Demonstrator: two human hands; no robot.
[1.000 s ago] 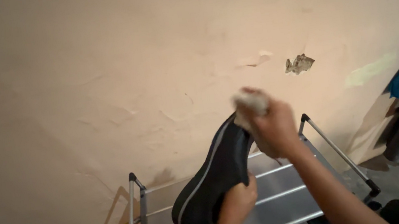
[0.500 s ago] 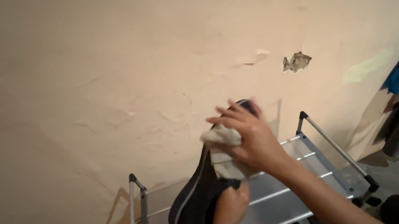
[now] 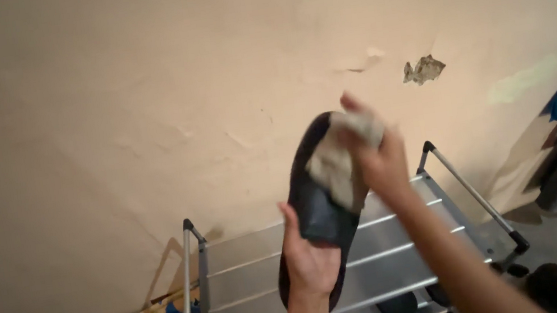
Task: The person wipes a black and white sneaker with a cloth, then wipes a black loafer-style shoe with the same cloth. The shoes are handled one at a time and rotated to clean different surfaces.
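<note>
Raised higher now, black rubber slipper [image 3: 321, 209] sits gripped in left hand [image 3: 312, 264]; right hand [image 3: 382, 156], at one o'clock, presses crumpled beige cloth [image 3: 338, 166] on it.

Only two bare forearms and hands of the person show, both rising from the bottom edge of the frame, right of centre. The left hand [image 3: 311, 261] sits low in the lower middle, above a short stretch of slim, uncovered wrist with no sleeve, watch or band. The right hand [image 3: 381, 160] lies near the middle of the frame, on a longer bare forearm that runs diagonally in from the lower right. No cuff, glove, ring or bracelet shows on either. The fingers are slender, with short, unpainted nails, slightly blurred.
</note>
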